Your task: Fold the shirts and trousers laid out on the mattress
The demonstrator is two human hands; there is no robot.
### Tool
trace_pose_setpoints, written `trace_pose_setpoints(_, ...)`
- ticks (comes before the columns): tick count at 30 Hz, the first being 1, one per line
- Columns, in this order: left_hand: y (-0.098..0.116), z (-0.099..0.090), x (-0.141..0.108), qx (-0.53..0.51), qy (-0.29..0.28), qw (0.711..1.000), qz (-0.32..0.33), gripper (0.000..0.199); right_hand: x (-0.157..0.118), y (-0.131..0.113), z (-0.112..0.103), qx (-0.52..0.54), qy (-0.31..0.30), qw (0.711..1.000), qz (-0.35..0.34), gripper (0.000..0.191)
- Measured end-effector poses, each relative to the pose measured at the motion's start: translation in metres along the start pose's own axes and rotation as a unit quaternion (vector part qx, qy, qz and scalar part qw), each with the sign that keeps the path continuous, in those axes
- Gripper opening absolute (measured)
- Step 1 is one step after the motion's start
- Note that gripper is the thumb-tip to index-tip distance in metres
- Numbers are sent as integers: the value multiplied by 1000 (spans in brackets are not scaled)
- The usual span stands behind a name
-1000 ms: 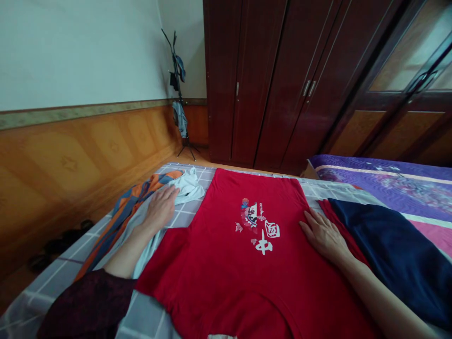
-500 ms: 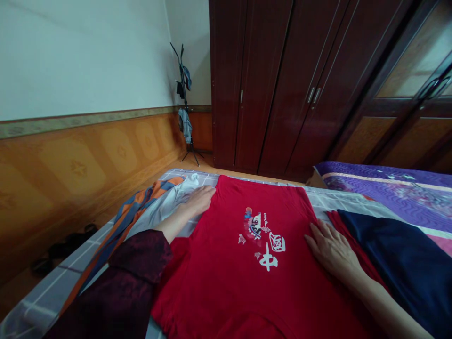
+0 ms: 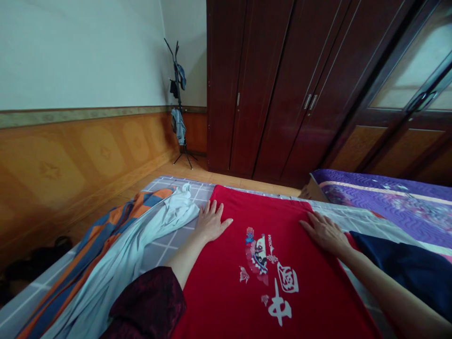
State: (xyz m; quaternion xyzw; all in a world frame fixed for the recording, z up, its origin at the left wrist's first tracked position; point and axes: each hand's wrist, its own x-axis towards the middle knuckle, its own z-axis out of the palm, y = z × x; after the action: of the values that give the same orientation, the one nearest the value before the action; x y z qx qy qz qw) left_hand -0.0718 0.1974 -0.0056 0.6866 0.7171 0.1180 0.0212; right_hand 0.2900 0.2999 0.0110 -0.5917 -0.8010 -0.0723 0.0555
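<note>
A red T-shirt (image 3: 247, 282) with a printed picture and white characters lies spread on the grey checked bed cover (image 3: 197, 183), its hem toward the far edge. My left hand (image 3: 212, 222) rests flat on the shirt's left side, fingers spread. On the opposite side, near the hem's right corner, my right hand (image 3: 325, 231) lies with its fingers stretched out on the fabric. The near part of the shirt runs out of view at the bottom.
Left of the shirt lie a pale blue garment (image 3: 155, 226) and an orange and blue striped cloth (image 3: 116, 221). Dark navy fabric (image 3: 399, 263) is on the right. Beyond stand a coat rack (image 3: 178, 94), a dark red wardrobe (image 3: 261, 94) and a purple-covered bed (image 3: 384, 197).
My left hand has moved from beside the shirt's left edge onto the fabric, fingers now spread. My right hand has slid farther toward the hem. The view has shifted slightly.
</note>
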Motion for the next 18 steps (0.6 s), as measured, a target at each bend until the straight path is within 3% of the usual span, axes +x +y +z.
trace_pose_setpoints(2,-4,1,5,1,5,1000,-18,79,14,3,4,-15,39,999,9,64)
trace_pose_setpoints(6,-2,2,8,6,21,999,-43,79,22,-41,9,29,15,979,-202,60)
trace_pose_setpoints(10,3,-2,7,7,28,997,-68,83,35,-95,7,41,31,986,-157,63)
trace_pose_setpoints(11,3,-2,6,6,28,997,-70,83,39,-109,5,54,35,982,-178,62)
trace_pose_setpoints(14,4,-4,6,5,34,997,-70,81,55,-146,3,121,-15,929,-350,52)
trace_pose_setpoints(15,4,-4,6,5,36,997,-69,81,63,-155,3,138,-32,916,-376,50)
trace_pose_setpoints(18,4,-4,6,2,41,997,-69,81,92,-177,6,163,-14,938,-306,50)
